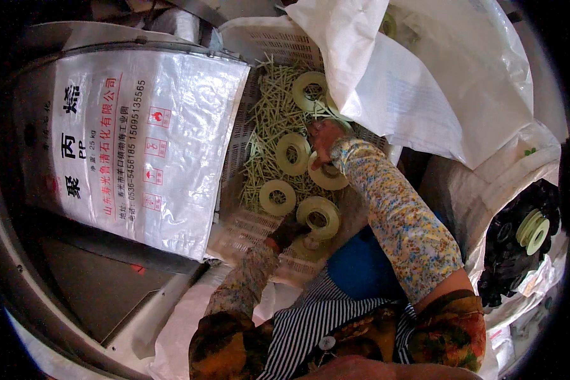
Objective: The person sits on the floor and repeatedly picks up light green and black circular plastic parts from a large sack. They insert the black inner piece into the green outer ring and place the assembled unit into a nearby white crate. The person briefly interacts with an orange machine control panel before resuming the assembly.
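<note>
A perforated plastic crate [244, 120] in front of me holds pale yellow-green plastic rings over a bed of thin pale sticks [269, 104]. My left hand [287, 233], dark as if gloved, is closed at the edge of a thick ring [318, 218] on the crate's near side. Its fingertips are hard to make out. My right hand [328, 136] reaches in from the right, fingers apart, the lower ones touching the rim of another ring [329, 180]. Other rings lie nearby: one to the left [292, 154], one lower left [277, 197], one farther back [310, 90].
A white printed woven sack [177, 152] covers the surface left of the crate. White plastic sheeting [411, 88] overhangs its far right corner. At the right, an open sack [449, 190] contains black material [506, 253] and a stack of pale rings [533, 232].
</note>
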Action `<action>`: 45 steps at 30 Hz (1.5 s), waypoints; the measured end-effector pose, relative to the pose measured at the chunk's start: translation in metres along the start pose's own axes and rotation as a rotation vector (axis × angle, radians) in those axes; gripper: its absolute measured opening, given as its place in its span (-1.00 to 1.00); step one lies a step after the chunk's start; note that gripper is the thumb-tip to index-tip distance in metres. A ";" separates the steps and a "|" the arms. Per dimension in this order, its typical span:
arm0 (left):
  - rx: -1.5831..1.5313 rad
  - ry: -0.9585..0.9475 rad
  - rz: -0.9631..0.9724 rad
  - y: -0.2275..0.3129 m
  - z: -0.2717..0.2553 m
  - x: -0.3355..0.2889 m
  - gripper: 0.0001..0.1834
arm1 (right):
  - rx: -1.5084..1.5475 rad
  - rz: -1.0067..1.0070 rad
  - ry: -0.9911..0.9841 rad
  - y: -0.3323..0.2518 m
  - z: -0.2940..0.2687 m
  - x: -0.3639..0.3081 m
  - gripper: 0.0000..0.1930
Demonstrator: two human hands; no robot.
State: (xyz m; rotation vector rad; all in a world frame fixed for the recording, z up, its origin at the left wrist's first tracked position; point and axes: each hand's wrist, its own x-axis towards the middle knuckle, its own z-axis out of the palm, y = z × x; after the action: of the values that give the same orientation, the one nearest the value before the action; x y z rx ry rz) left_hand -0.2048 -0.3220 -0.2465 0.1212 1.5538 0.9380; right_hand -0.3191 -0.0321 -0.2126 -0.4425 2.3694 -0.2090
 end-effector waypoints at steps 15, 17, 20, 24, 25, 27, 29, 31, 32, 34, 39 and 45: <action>-0.122 0.230 0.217 0.028 -0.036 0.023 -0.25 | 0.201 -0.017 -0.013 0.019 0.027 0.010 0.13; -0.103 0.214 0.222 0.030 -0.029 0.030 -0.24 | 0.366 -0.079 -0.142 0.024 0.022 0.010 0.04; -0.091 0.205 0.248 0.034 -0.022 0.035 -0.21 | 0.476 -0.211 0.071 0.027 0.025 -0.012 -0.06; -0.105 0.225 0.305 0.043 -0.019 0.023 -0.18 | 0.511 -0.292 0.372 0.007 0.013 -0.051 -0.14; -0.112 0.228 0.324 0.052 -0.019 0.020 -0.17 | 0.569 -0.243 0.295 0.000 -0.007 -0.065 -0.14; -0.151 0.248 0.382 0.073 -0.019 0.007 -0.15 | 0.684 -0.146 0.141 -0.015 -0.053 -0.101 -0.16; -0.213 0.255 0.476 0.110 -0.013 -0.011 -0.13 | 0.768 -0.176 0.252 -0.022 -0.085 -0.153 -0.19; -0.305 0.219 0.625 0.161 0.008 -0.030 -0.12 | 0.752 -0.241 0.398 -0.022 -0.115 -0.208 -0.22; -0.343 0.168 0.711 0.193 0.025 -0.039 -0.11 | 0.705 -0.273 0.500 -0.015 -0.126 -0.252 -0.24; -0.417 0.044 0.943 0.263 0.077 -0.060 -0.09 | 0.801 0.004 0.475 -0.011 -0.161 -0.348 -0.21; -0.436 -0.234 1.346 0.376 0.258 -0.064 -0.05 | 0.633 0.631 0.530 0.033 -0.158 -0.574 -0.22; 0.244 0.380 1.475 0.312 0.189 -0.051 -0.20 | 0.328 0.722 0.607 -0.022 -0.117 -0.566 -0.27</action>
State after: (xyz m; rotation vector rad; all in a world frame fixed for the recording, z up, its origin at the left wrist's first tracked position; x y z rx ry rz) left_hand -0.1623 -0.0525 0.0009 1.4788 1.8257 1.9387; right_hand -0.0008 0.1608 0.2299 0.7273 2.8217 -0.4218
